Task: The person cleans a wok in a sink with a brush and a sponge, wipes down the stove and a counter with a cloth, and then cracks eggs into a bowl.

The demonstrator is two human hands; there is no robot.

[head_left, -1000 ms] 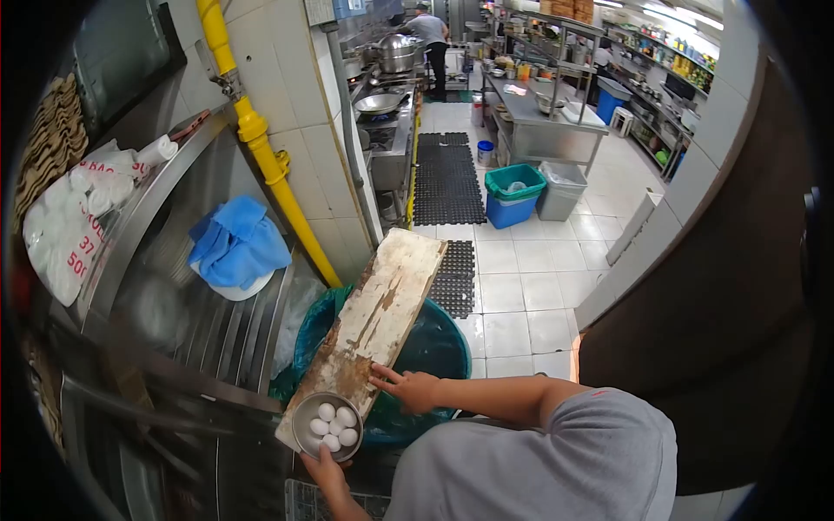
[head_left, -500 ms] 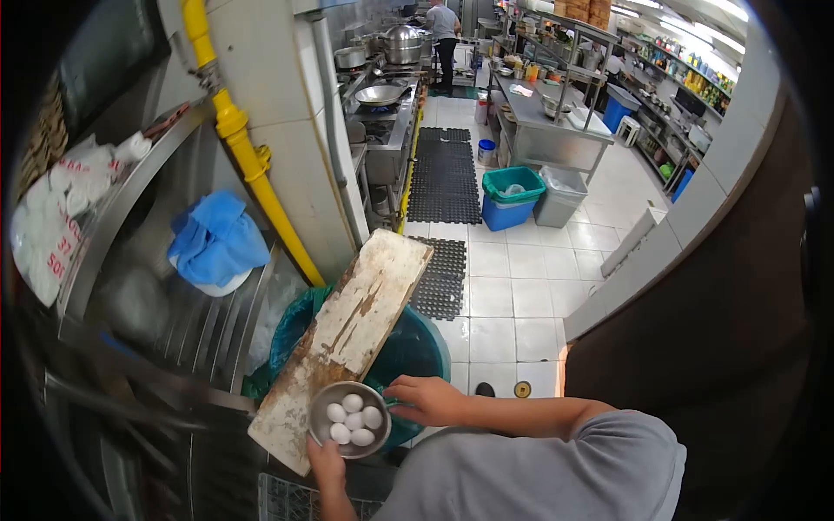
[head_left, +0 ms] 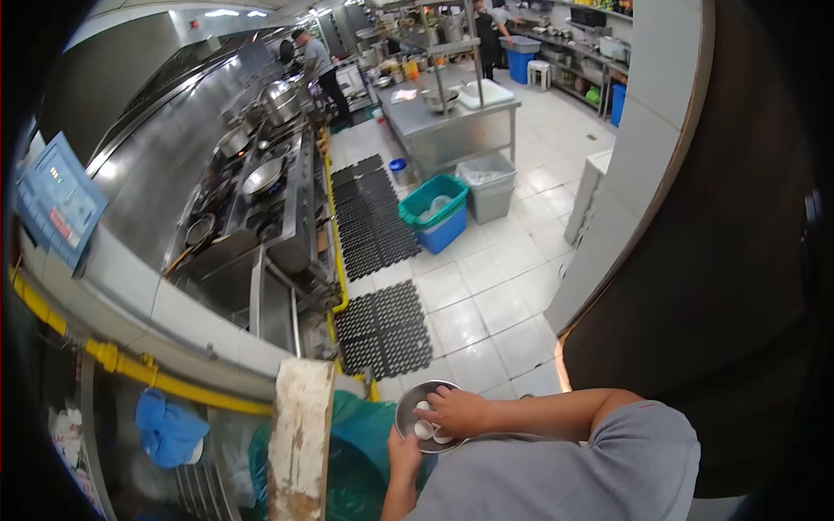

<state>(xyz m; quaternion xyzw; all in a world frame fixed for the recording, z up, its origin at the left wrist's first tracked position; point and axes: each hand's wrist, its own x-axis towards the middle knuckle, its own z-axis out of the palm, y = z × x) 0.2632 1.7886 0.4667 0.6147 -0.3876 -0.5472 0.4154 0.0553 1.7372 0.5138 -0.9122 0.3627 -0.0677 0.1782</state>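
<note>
Far left there's 1 white plastic bag with red print, then 1 blue box on the wall with a red-and-white label, too blurry to read. Next, 1 blue cloth, 1 worn board and 1 green bin liner. Left hand has its fingers gripping 1 metal bowl, right of the board. Looks like at least 3 white eggs inside; right hand has fingers curled over them, can't tell if it's gripping any.

bowl: smooth metal | board: rough wood | eggs: smooth, matt
</note>
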